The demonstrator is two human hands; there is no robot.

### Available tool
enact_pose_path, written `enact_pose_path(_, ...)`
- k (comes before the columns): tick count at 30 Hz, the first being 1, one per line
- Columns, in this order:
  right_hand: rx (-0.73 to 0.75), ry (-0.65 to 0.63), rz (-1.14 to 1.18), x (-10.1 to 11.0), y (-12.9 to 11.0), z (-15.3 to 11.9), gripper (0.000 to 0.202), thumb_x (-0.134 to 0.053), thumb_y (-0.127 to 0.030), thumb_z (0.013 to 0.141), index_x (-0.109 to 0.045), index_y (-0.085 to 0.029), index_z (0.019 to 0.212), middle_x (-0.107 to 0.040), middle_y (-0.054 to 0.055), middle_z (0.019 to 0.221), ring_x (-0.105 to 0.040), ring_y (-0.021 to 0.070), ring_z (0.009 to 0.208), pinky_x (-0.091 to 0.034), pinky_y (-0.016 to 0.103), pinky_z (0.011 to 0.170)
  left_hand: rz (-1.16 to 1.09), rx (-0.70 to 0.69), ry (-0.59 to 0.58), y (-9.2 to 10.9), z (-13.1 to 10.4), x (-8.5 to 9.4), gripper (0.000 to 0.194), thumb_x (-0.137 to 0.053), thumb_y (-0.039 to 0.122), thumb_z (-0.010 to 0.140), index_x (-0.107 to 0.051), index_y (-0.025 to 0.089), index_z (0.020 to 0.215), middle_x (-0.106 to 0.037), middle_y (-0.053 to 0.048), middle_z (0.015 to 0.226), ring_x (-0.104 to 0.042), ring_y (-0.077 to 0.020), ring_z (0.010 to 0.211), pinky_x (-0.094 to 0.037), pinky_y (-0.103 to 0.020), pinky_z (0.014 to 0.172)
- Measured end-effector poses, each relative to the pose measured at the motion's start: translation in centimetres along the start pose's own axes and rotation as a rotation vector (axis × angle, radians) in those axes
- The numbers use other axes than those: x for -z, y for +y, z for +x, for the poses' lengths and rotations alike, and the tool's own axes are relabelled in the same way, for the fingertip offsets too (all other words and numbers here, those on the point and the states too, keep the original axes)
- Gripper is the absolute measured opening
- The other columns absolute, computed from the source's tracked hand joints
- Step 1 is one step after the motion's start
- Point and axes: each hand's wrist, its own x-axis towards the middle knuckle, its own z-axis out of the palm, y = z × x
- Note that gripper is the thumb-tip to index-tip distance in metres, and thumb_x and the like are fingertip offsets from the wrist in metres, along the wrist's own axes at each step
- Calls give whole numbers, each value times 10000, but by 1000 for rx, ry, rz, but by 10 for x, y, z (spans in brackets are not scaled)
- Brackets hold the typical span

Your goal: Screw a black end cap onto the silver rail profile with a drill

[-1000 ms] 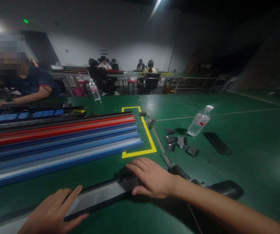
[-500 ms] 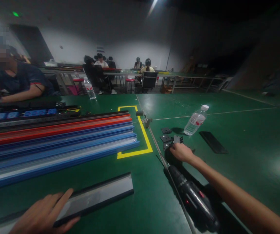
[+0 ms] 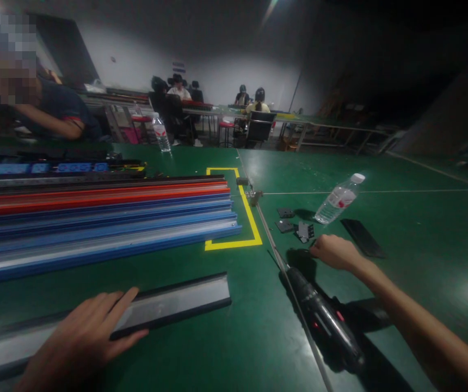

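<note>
My left hand (image 3: 89, 326) is wrapped over a long black-edged metal profile (image 3: 193, 296), thumb along its near side and fingers over the far edge. The profile lies on the green table. My right hand (image 3: 334, 251) has its fingers pinched together just above the table; whatever is in them is too small or hidden to name. Just left of it lie small black plastic parts (image 3: 305, 232), several in a loose group. A black power drill (image 3: 326, 321) lies on its side nearer to me, its bit pointing away and left.
Long blue profiles (image 3: 177, 235) and red profiles (image 3: 177, 193) lie in parallel at left. Yellow tape (image 3: 254, 231) frames their ends. A water bottle (image 3: 340, 198) stands at right beside a flat black plate (image 3: 362, 238). Across the table at left sits a person (image 3: 66, 111).
My right hand has drawn back rightward from the black parts, its fingers pinched. My left hand stays on the profile. The camera view has shifted slightly.
</note>
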Motion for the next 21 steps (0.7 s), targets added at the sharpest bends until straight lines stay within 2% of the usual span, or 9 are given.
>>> enact_pose_path(3,56,-150,200,23,0,-6,312,-553,-272,858,-560,-176,561,-573,22,572,-545,133,542,-390,255,563,117,-91,-62,2,1,5,612,-632,591,853,-655,96,1212,-702,-164,1004,-648,-303,868,-510,-435,796)
enact_pose_path(5,79,-229,344,25,-13,-20,349,-484,-290,891,-498,-193,556,-459,-30,507,-401,89,444,-301,236,473,133,-85,-71,3,2,7,640,-626,612,850,-651,88,1217,-699,-174,1014,-649,-307,880,-512,-441,806)
enact_pose_path(6,88,-258,416,19,-23,-31,334,-446,-294,901,-484,-199,584,-425,-46,510,-360,80,433,-273,229,452,134,-79,-74,4,3,8,647,-622,620,850,-651,89,1218,-700,-174,1012,-649,-307,879,-513,-439,805)
enact_pose_path(9,130,-346,646,-24,-68,-69,278,-390,-385,932,-524,-208,764,-383,-82,549,-312,73,429,-247,205,427,118,-66,-84,6,5,10,643,-622,622,852,-653,95,1220,-701,-169,1001,-650,-297,866,-512,-420,789)
enact_pose_path(10,110,-441,894,-43,-85,-81,279,-430,-429,924,-536,-203,799,-385,-86,546,-293,70,420,-219,204,410,111,-62,-83,6,6,10,636,-619,618,856,-655,96,1217,-700,-168,998,-650,-295,864,-512,-413,781)
enact_pose_path(12,117,-514,983,-78,-114,-98,328,-469,-489,913,-543,-196,785,-403,-83,541,-309,68,413,-225,204,398,106,-60,-72,7,8,12,624,-592,621,872,-666,95,1200,-702,-172,989,-652,-295,861,-514,-407,765)
enact_pose_path(14,106,-540,1021,-104,-134,-104,350,-485,-499,919,-536,-193,759,-396,-87,516,-319,66,398,-226,202,391,119,-65,-64,8,10,13,631,-552,638,889,-676,94,1185,-705,-175,986,-655,-294,857,-516,-405,756)
enact_pose_path(17,95,-519,1057,-123,-145,-100,343,-471,-457,951,-524,-188,745,-390,-92,507,-312,55,385,-210,194,391,142,-87,-73,7,11,14,654,-539,651,890,-678,85,1187,-708,-179,997,-660,-294,861,-521,-412,770)
enact_pose_path(21,105,-482,1078,-132,-142,-91,312,-460,-376,979,-522,-185,740,-377,-100,479,-302,48,374,-197,190,396,136,-100,-81,6,10,13,673,-572,632,881,-659,49,1206,-701,-196,1012,-658,-309,871,-526,-434,777)
